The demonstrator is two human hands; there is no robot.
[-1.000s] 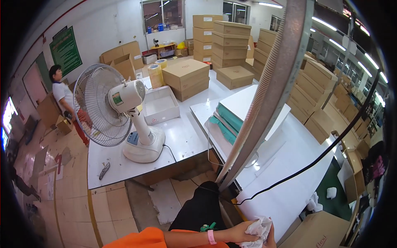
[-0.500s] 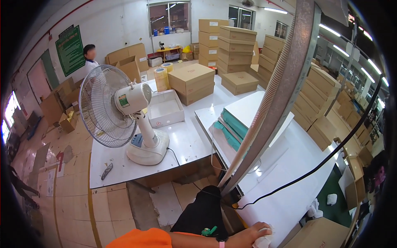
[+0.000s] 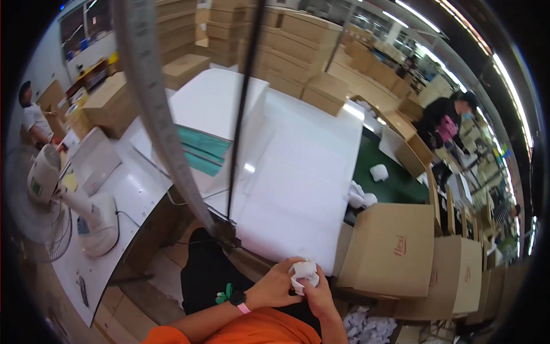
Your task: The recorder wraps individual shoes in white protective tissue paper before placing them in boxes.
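Observation:
A crumpled wad of white paper (image 3: 305,270) sits between my two hands, just in front of my body at the near edge of the white worktop (image 3: 292,212). Its left side is gripped by my left hand (image 3: 278,285), whose wrist carries a dark watch and a pink band. Curled round the lower right of the same wad is my right hand (image 3: 319,293). Parts of the fingertips are hidden behind the paper. White sheets lie spread over the worktop beyond my hands.
A metal post (image 3: 152,97) and a black cable (image 3: 243,103) rise left of my hands. Cardboard boxes (image 3: 389,249) stand at the right, above loose crumpled paper (image 3: 366,327). A green surface (image 3: 381,186) holds more wads. A fan (image 3: 97,221) stands left; a co-worker (image 3: 444,126) is far right.
My view has swung to the right. My right hand has come into view and now holds the paper wad together with my left hand, which has the wad in front of my body.

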